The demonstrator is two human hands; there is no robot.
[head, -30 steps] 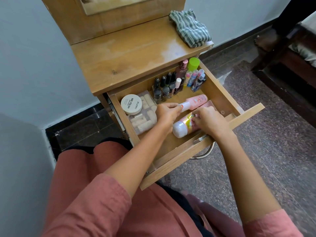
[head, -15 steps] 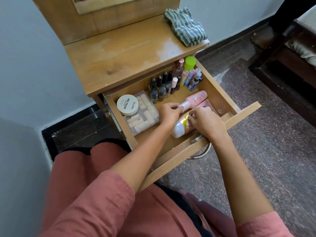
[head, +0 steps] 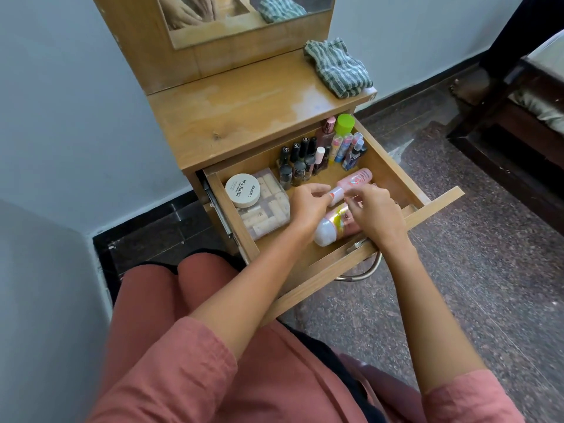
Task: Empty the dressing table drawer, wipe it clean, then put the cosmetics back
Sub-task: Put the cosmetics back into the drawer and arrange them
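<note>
Under the tabletop (head: 244, 117), the drawer (head: 439, 203) is sitting open; left hand (head: 308, 206) is pinching the tube (head: 357, 178) at its 2 o'clock. The right hand (head: 378, 215) is just shifting off the bottle (head: 332, 224), pinching it too. Restocking's probably wrapping up.

drawer (head: 391, 167): pulled open | nail polish bottles (head: 300, 166): upright at back | pink tube (head: 355, 178), pink bottle (head: 332, 226): lying near front

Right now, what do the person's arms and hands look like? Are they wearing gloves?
No gloves. The left hand and right hand are bare, and so are both forearms. Each arm has a loose, dusty-pink fabric sleeve: the left sleeve and right sleeve end near the elbows. No watch or bangle shows on either wrist.
</note>
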